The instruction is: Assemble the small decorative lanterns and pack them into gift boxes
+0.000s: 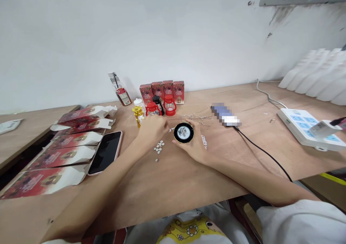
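My right hand [196,147] grips a small lantern [183,132], its round black base turned up toward me. The base has a gold edge and a pale centre with metal parts. My left hand [154,127] is closed, its fingers curled out of sight; whatever they may hold is hidden. Just below it several button cells [159,147] lie loose on the table. Small white pieces [172,129] show between the hands, and more white pieces [204,142] lie beside my right wrist. Behind my left hand stand a gold lantern [138,115], a black one [158,103] and red ones [169,105].
Red printed boxes [162,91] stand along the wall, with flattened open cartons [62,148] at left. A phone [106,153] lies beside them. Thin metal wires [195,118] are scattered behind my right hand. A cabled, blurred device [225,115] and a power strip [308,127] sit at right.
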`<state>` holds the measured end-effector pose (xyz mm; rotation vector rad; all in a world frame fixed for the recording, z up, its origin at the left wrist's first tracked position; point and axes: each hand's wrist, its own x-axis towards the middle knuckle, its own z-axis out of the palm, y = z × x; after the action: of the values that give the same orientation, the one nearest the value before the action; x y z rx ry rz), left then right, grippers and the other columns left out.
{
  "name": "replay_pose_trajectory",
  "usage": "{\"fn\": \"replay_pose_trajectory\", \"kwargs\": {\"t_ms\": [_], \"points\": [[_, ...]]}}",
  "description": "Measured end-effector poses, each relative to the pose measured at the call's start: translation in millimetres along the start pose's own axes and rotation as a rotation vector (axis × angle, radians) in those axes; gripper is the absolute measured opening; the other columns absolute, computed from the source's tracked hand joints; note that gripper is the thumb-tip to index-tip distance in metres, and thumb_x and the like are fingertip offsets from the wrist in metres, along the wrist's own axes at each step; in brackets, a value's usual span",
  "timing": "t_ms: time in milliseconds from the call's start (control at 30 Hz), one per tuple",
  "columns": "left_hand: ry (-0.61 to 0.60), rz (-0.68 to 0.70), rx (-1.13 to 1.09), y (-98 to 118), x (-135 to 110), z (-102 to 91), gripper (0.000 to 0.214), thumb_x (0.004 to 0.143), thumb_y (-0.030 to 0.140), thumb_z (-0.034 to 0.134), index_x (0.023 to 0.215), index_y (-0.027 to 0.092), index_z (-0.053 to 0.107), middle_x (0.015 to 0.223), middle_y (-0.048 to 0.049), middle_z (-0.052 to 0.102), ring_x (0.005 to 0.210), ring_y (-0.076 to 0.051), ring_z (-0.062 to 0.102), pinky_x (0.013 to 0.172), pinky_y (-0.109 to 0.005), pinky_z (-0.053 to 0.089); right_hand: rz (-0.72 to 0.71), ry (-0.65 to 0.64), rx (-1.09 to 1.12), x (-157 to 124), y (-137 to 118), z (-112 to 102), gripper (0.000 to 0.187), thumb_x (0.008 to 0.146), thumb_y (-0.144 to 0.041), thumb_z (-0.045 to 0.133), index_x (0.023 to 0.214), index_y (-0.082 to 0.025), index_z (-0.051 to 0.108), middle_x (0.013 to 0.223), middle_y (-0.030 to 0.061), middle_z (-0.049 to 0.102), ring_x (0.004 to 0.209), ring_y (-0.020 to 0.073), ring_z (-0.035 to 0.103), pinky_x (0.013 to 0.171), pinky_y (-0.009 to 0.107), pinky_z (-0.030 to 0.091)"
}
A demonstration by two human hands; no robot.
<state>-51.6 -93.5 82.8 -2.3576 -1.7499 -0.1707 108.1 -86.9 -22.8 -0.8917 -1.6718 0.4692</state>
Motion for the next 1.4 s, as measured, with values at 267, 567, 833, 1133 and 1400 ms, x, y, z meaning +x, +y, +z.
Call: {"fn": "replay_pose_trajectory", "kwargs": {"t_ms": [267, 567, 833, 1133, 1400], "points": [[0.495, 0.312, -0.291, 18, -26, -26.1, 0.019, 0.088, 0.023, 0.048, 0.082, 0.016, 0.065, 0.076, -0.0028, 0.067, 0.070, -0.013, 0.058, 0.065, -0.024, 0.042, -0.026, 0.004, 0.016, 1, 1, 1, 0.071, 0.068, -0.031, 0.075, 0.125, -0.025, 0.032, 0.120, 0.0095, 0.044, 0.113, 0.0255, 0.048, 0.098, 0.047, 0.044], [0.427, 0.329, -0.148, 26, -23, -12.0, 0.014, 0.086, 0.018, 0.051, 0.079, 0.017, 0.064, 0.080, -0.0020, 0.064, 0.073, -0.014, 0.056, 0.061, -0.024, 0.038, -0.015, 0.000, 0.042, 0, 2, 2, 0.070, 0.068, -0.029, 0.074, 0.124, -0.025, 0.034, 0.119, 0.0086, 0.044, 0.114, 0.0259, 0.047, 0.099, 0.048, 0.042], [0.329, 0.226, -0.377, 20, -22, -24.1, 0.008, 0.083, 0.020, 0.058, 0.077, 0.017, 0.061, 0.075, 0.0011, 0.060, 0.063, -0.011, 0.052, 0.056, -0.022, 0.034, -0.034, 0.002, 0.041, -1, 5, 3, 0.074, 0.067, -0.027, 0.075, 0.126, -0.027, 0.030, 0.120, 0.0085, 0.043, 0.113, 0.0258, 0.048, 0.099, 0.048, 0.043], [0.276, 0.203, -0.461, 15, -18, -22.7, 0.007, 0.081, 0.020, 0.059, 0.076, 0.017, 0.063, 0.074, 0.0013, 0.059, 0.061, -0.010, 0.050, 0.056, -0.021, 0.033, -0.040, -0.012, 0.034, -1, 6, 4, 0.075, 0.067, -0.029, 0.076, 0.127, -0.028, 0.031, 0.120, 0.0080, 0.042, 0.112, 0.0253, 0.048, 0.097, 0.048, 0.045], [0.222, 0.158, -0.518, 19, -18, -24.4, 0.010, 0.080, 0.021, 0.058, 0.074, 0.017, 0.065, 0.071, 0.0017, 0.056, 0.061, -0.009, 0.050, 0.057, -0.022, 0.034, -0.033, -0.020, 0.036, -2, 6, 4, 0.075, 0.067, -0.029, 0.076, 0.127, -0.028, 0.031, 0.119, 0.0077, 0.043, 0.112, 0.0250, 0.048, 0.097, 0.048, 0.044]]}}
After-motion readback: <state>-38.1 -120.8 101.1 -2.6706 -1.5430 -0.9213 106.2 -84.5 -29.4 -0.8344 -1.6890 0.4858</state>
